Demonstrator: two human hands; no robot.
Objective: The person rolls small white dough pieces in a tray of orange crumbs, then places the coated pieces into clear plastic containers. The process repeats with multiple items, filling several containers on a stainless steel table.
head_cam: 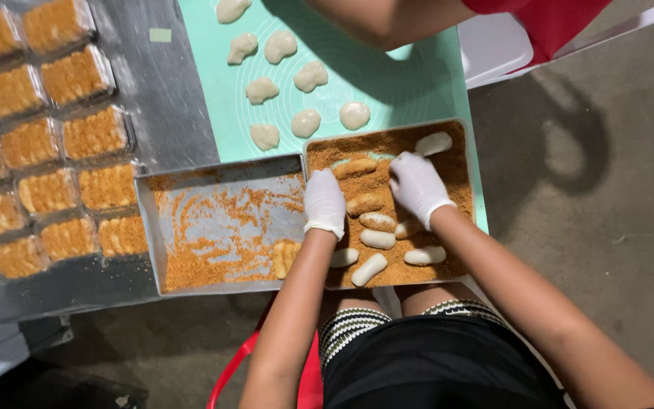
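Nearest, pale dough logs point(369, 269) lie at 6 o'clock in the crumb tray point(463, 266). The left hand point(324, 202) rests flat on the crumbs, fingers pressed together. The right hand point(416, 185), at 3 o'clock of it, curls its fingers over a crumbed piece point(355, 167). Beyond, at 12 o'clock, raw dough pieces point(306, 122) dot the green mat point(418, 83).
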